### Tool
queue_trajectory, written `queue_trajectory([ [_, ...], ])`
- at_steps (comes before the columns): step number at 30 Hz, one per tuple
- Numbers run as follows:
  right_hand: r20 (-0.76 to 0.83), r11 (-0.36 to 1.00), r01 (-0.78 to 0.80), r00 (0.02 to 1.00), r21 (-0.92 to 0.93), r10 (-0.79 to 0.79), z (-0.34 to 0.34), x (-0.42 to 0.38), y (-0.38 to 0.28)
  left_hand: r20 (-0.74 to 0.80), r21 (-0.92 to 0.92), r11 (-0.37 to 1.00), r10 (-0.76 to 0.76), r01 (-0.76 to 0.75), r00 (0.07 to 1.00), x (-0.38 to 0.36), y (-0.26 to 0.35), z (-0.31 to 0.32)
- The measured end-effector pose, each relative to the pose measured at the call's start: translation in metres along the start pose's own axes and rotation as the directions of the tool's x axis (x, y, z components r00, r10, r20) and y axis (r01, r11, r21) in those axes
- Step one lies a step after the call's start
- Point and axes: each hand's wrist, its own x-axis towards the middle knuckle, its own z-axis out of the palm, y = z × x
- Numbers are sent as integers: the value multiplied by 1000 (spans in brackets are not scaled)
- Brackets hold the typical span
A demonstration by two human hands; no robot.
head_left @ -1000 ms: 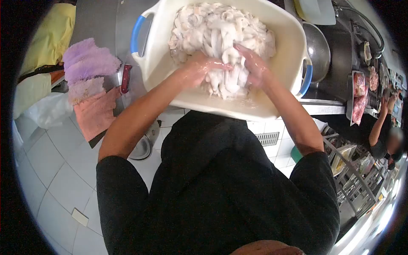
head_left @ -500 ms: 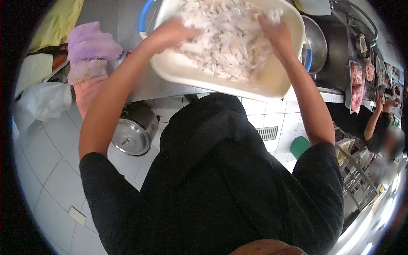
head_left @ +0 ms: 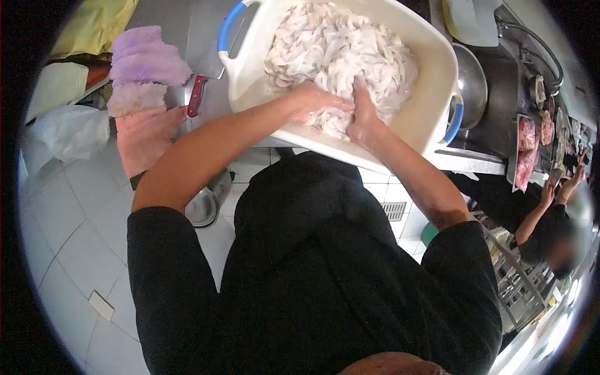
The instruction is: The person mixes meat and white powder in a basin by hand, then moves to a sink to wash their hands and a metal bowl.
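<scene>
A big cream tub [head_left: 247, 87] with blue-gripped handles holds a heap of pale, wet strips of raw meat [head_left: 369, 59]. At the heap's near side my left hand [head_left: 317, 101] is sunk into the strips, its fingers partly buried and curled round some of them. Close beside it, my right hand [head_left: 364, 117] presses in from the right with its thumb up and strips in its grasp. The two hands nearly meet, with meat bunched between and beyond them.
Left of the tub lie a red-handled knife [head_left: 197, 97] and purple and pink cloths [head_left: 147, 59]. A metal bowl [head_left: 470, 84] stands to the right, near a tray of packed red meat [head_left: 526, 153]. A lidded pot [head_left: 205, 206] is below the counter; another person [head_left: 540, 219] works at far right.
My hands have come in from the tub's two sides to meet near its front middle, gathering strips into a mound. The red-handled knife now shows more fully.
</scene>
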Motion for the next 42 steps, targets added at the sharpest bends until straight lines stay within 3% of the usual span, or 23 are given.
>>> queue_trajectory([
  [3, 129, 1000, -28, 991, 14, 26, 9, 5, -12, 106, -522, 847, 184, -103, 977, -4, 3, 1],
  [4, 42, 1000, 10, 999, -21, -9, 18, -3, -19, 83, -522, 853, 74, -20, 994, -1, 6, -1],
  [7, 296, 968, 205, 942, -143, -156, 12, 2, -35, -41, -326, 926, 189, -191, 981, -12, 18, -9],
  [8, 256, 963, 218, 951, -155, -174, 13, 0, -41, -81, -432, 854, 282, -288, 956, -15, 23, -6],
  [9, 214, 923, 251, 958, -291, -193, 11, 3, -50, -137, -422, 835, 327, -354, 935, -20, 32, -8],
  [11, 139, 787, 281, 959, -549, -246, 10, 8, -64, -248, -390, 783, 416, -484, 875, -24, 51, -16],
  [12, 147, 723, 354, 931, -593, -336, 14, 1, -67, -230, -438, 748, 442, -498, 867, -24, 59, -20],
  [15, 214, 470, 539, 785, -699, -582, 40, -20, -87, -336, -169, 803, 498, -572, 799, -42, 82, -30],
  [19, 102, 175, 385, 601, -906, -792, 52, -37, -108, -381, 157, 878, 476, -452, 792, -39, 75, -67],
  [20, 82, 136, 340, 556, -931, -827, 36, -24, -122, -491, 325, 860, 508, -393, 708, -22, 56, -80],
  [22, 122, 56, 322, 507, -945, -853, -7, 2, -142, -303, 72, 940, 340, -334, 890, -12, 26, -74],
  [23, 144, 17, 310, 487, -951, -862, -35, 17, -150, -257, 85, 966, 259, -245, 931, -10, 11, -66],
  [24, 155, -60, 173, 609, -983, -778, -51, 16, -141, -208, 107, 982, 175, -155, 962, -8, -3, -58],
  [25, 163, -173, 59, 717, -983, -678, -67, 15, -132, -250, 259, 965, 101, -34, 963, -9, -15, -49],
  [27, -61, 103, 6, 776, -995, -628, -94, 37, -93, -160, 187, 982, -7, 37, 987, -10, -14, -37],
  [29, -114, 188, -18, 852, -982, -511, -94, 38, -71, 153, -267, 963, 17, 25, 988, -8, -3, -19],
  [31, -91, 444, 35, 961, -895, -259, -60, 12, -50, 190, -444, 894, 39, 50, 981, -16, 11, -5],
  [32, -45, 737, 89, 986, -670, -161, -79, 39, -32, 207, -525, 849, 52, 65, 977, -20, 17, -3],
  [33, 37, 930, 93, 996, -355, -86, -69, 42, -25, 178, -531, 846, 60, 45, 982, -21, 19, -2],
  [36, 120, 967, 122, 988, -222, -97, -6, -13, -36, 58, -502, 861, 127, -81, 990, -29, 26, -2],
  [38, 277, 681, 341, 939, -648, -205, -24, 10, -35, -19, -361, 909, 217, -209, 976, -44, 32, -7],
  [41, 456, 289, 530, 843, -798, -285, -45, 37, -44, -40, -19, 941, 338, -339, 940, -66, 40, -31],
  [42, 314, 351, 400, 908, -846, -278, 5, -13, -60, -27, 95, 921, 383, -379, 923, -70, 39, -41],
])
